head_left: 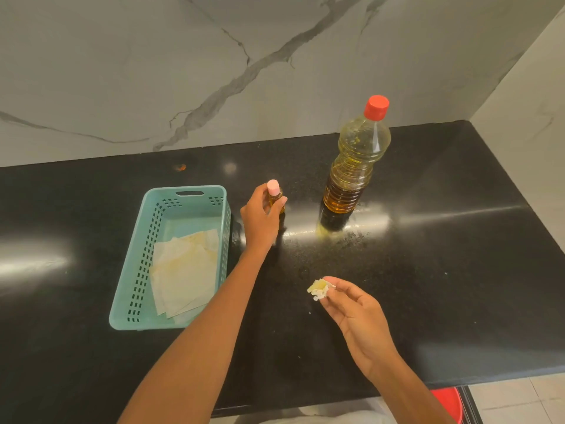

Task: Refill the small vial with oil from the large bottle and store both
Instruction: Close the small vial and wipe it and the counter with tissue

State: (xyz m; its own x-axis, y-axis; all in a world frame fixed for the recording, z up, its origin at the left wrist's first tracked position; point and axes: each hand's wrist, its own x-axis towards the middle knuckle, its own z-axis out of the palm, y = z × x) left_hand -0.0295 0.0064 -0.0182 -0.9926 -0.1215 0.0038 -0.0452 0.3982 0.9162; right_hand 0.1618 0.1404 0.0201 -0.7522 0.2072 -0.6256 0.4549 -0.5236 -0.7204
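Vial (275, 198), pink-capped: stood upright just right of basket (171, 325), left hand (260, 220) fingers curled round it; large bottle (354, 166), capped, farther right; right hand (356, 316) pinched tissue wad (319, 289); storing likely needed a steady, upright lift over the rim.

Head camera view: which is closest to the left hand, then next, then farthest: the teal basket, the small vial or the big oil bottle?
1. Small vial, held in the left hand.
2. Teal basket, just to its left.
3. Big oil bottle, off to its right.
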